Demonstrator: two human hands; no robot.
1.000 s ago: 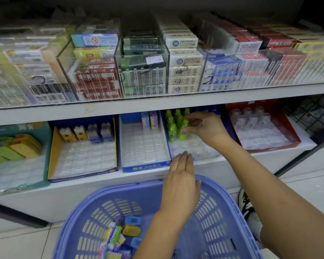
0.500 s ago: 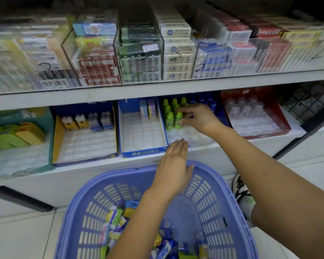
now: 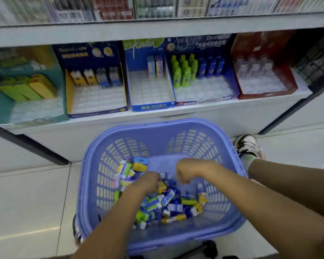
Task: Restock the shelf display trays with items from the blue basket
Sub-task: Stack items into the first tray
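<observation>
Both hands (left (image 3: pixel 148 182), right (image 3: pixel 187 171)) dig in the basket (image 3: pixel 94 165) of small packs (image 3: pixel 168 204); each grip is curled, hold unclear.

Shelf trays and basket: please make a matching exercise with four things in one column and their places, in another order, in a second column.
Things:
1. green bottles
2. clear bottles
3. yellow flat packs
4. left hand

Places:
A. in the red tray
B. in the teal tray at the far left
C. inside the blue basket
D. beside the dark blue bottles

Pairs: 1-D, 2-A, 3-B, 4-C
</observation>
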